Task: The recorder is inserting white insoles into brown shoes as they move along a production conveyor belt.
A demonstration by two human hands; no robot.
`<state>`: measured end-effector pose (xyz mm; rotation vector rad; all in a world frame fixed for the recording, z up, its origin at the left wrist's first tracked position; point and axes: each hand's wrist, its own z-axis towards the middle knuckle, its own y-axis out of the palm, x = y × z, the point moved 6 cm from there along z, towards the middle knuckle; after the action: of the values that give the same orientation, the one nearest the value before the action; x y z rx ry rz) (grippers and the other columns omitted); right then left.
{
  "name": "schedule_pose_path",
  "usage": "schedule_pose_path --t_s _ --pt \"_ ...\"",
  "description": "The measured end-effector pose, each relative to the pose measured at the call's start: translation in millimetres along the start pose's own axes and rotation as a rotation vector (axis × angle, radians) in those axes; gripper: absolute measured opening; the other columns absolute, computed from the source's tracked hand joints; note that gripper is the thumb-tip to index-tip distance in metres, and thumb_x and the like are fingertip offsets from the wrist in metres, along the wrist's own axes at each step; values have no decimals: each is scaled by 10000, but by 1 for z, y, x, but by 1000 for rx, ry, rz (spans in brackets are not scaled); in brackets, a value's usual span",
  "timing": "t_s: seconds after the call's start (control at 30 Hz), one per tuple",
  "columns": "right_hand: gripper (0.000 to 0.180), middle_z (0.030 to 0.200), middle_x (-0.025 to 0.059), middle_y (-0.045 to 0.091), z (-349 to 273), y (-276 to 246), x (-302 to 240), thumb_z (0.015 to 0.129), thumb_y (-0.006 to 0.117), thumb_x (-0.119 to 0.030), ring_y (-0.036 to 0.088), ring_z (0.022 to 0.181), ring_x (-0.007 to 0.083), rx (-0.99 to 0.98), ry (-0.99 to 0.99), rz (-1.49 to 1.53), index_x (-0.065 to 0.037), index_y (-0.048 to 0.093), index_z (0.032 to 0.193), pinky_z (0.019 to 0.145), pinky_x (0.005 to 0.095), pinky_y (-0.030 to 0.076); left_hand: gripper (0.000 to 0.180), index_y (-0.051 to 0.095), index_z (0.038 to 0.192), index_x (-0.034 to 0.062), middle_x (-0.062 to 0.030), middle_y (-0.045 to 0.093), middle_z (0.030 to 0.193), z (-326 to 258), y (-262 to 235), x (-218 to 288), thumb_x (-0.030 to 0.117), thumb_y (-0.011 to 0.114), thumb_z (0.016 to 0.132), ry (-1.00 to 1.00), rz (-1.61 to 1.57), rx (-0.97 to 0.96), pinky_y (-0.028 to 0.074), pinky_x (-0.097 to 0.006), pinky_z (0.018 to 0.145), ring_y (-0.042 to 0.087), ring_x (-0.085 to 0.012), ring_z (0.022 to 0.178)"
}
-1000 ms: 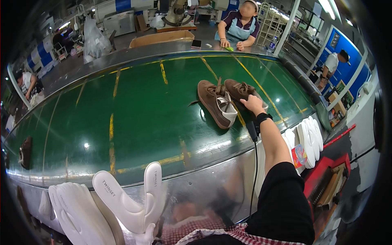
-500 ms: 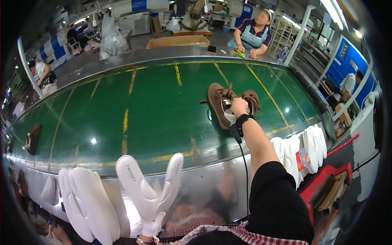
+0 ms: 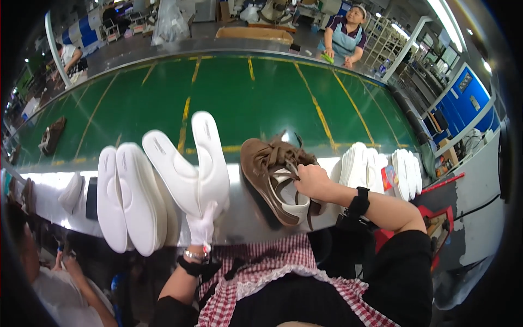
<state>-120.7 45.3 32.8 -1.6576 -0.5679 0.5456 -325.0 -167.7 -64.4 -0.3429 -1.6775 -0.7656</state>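
Gripping a pair of white insoles (image 3: 190,163) in our gloved left hand (image 3: 202,228), held upright at 9 o'clock of the brown shoes (image 3: 275,177); right hand (image 3: 311,181) closed on those shoes, at the green conveyor's (image 3: 239,98) near edge.

Brightly lit from ceiling strip lights (image 3: 444,13) at far right. Glare on the near metal conveyor edge (image 3: 54,180) and white insoles (image 3: 185,163). Strong fisheye bending, black vignette at the rim, slight softness toward edges.
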Motion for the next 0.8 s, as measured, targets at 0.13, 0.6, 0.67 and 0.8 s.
schedule_pose_path --t_s 0.13,0.6,0.67,0.8 --pt "201 781 190 649 -17 20 -1 672 577 -142 634 760 363 -200 -55 -71 5 671 773 690 416 517 317 569 1061 -73 -106 619 1001 -17 -9 15 38 662 779 102 70 -41 478 -283 789 595 -169 888" --pt "283 908 93 623 22 -96 48 681 656 -97 605 847 223 365 -394 187 1 583 936 701 326 503 315 584 1008 -87 -108 627 956 -37 2 43 99 687 775 47 -26 -8 476 -275 721 597 -159 826" --pt "429 1039 122 592 -9 -32 36 625 666 -220 551 982 296 108 -690 -189 -7 588 989 788 392 468 295 595 986 -85 -103 632 933 -33 4 43 102 686 777 93 -17 3 476 -271 704 598 -152 809" --pt "541 1248 159 459 -29 30 34 600 679 -139 460 1130 304 355 -644 -373 0 518 1097 911 373 416 247 616 949 -80 -93 644 880 -22 6 35 100 668 789 123 129 22 474 -265 682 599 -141 780"
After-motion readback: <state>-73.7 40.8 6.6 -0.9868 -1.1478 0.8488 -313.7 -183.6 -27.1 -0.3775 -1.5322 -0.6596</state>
